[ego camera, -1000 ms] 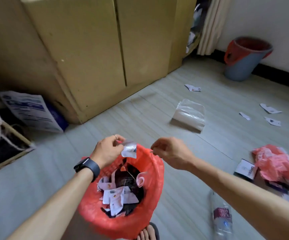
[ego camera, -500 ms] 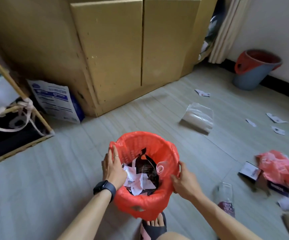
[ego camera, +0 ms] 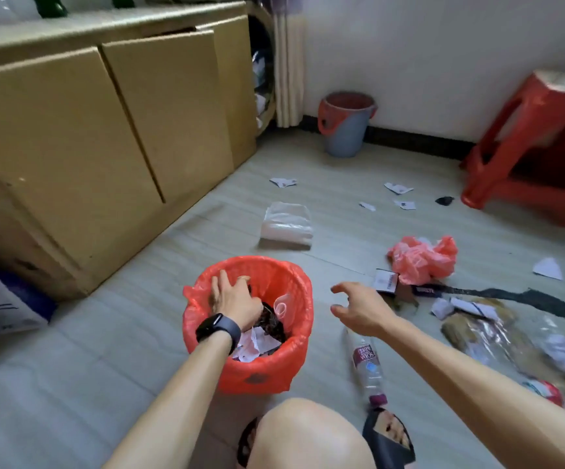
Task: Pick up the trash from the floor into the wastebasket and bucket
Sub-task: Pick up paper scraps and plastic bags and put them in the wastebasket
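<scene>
A wastebasket [ego camera: 294,292] lined with a red bag stands on the floor in front of me, holding paper scraps, a dark wrapper and a clear cup. My left hand [ego camera: 232,299] is inside it, palm down on the trash, fingers spread. My right hand [ego camera: 358,308] hovers open to the right of the wastebasket, above a clear plastic bottle [ego camera: 367,363] lying on the floor. A blue bucket [ego camera: 343,130] with a red liner stands by the far wall. A pink plastic bag [ego camera: 423,258], a small box [ego camera: 386,280] and a clear plastic bag [ego camera: 286,226] lie on the floor.
Cardboard-fronted cabinets [ego camera: 105,137] run along the left. A red plastic stool [ego camera: 538,143] stands at the right wall. Paper scraps [ego camera: 398,188] dot the far floor, and crumpled paper and wrappers [ego camera: 497,336] pile up at the right. My knee [ego camera: 308,434] and sandalled foot [ego camera: 389,434] are at the bottom.
My left hand went from the wastebasket's rim down onto the trash inside. My right hand left the rim and moved right, open. The view rose and turned right.
</scene>
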The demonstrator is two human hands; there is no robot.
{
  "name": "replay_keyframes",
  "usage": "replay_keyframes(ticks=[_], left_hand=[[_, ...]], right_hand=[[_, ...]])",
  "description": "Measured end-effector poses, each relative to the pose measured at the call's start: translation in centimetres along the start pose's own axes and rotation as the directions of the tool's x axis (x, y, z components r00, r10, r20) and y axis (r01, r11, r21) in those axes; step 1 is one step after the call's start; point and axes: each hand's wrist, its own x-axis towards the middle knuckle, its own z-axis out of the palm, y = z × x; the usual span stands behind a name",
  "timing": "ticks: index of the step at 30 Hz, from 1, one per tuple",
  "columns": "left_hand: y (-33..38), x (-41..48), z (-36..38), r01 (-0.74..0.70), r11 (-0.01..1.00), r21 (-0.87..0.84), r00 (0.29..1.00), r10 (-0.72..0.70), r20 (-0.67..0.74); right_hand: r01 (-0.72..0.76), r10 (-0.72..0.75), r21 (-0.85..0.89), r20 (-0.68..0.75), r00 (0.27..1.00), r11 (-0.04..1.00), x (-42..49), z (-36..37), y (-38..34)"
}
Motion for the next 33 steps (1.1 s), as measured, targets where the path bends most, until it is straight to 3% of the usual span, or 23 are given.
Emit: replay_keyframes(ticks=[2,6,8,13,18,23,25,29,33], left_hand=[[4.7,-0.8,-0.5,-0.176,0.984,0.035,0.984,0.174,0.049],[15.1,-3.1,-0.7,-0.460,0.885,0.073,0.881,0.445,0.159],[19.4,-4.3,-0.5,-0.558,0.824,0.101,0.818,0.525,0.234],[27.9,-7.2,1.3,-0.688,0.709,0.152,0.710,0.616,0.341],[31.8,-7.5,7.2,-0.711,0.665,0.228,0.688,0.592,0.421],[32.2,-5.9,16.1,-0.690,0.654,0.309,0.690,0.467,0.553],[30.8,-4.7,20.2,-0.649,0.690,0.322,0.707,0.389,0.591],[28.0,-2.6,28.3,-0.598,0.740,0.309,0.673,0.254,0.695],[27.2,-0.2,32.8,-0.568,0.757,0.324,0.696,0.232,0.679]], right_hand=[[0.041,-0.044,-0.058,-0.051,0.998,0.997,-1.9,-3.4,1.7],[0.025,-0.055,-0.198,-0.149,0.987,0.980,-7.1,-11.2,6.6],[-0.012,-0.034,-0.243,-0.181,0.983,0.970,-9.7,-14.7,8.7],[-0.147,0.100,-0.144,-0.291,0.951,0.979,-13.7,-20.3,16.5],[-0.224,0.273,0.168,-0.385,0.882,0.960,-15.4,-18.9,25.0],[-0.320,0.452,0.392,-0.314,0.835,0.863,-15.4,-12.9,32.4],[-0.357,0.484,0.418,-0.251,0.838,0.835,-14.6,-10.0,34.3],[-0.425,0.518,0.405,-0.152,0.842,0.809,-10.9,-4.8,38.2],[-0.478,0.529,0.291,-0.130,0.838,0.829,-7.5,-2.2,39.9]])
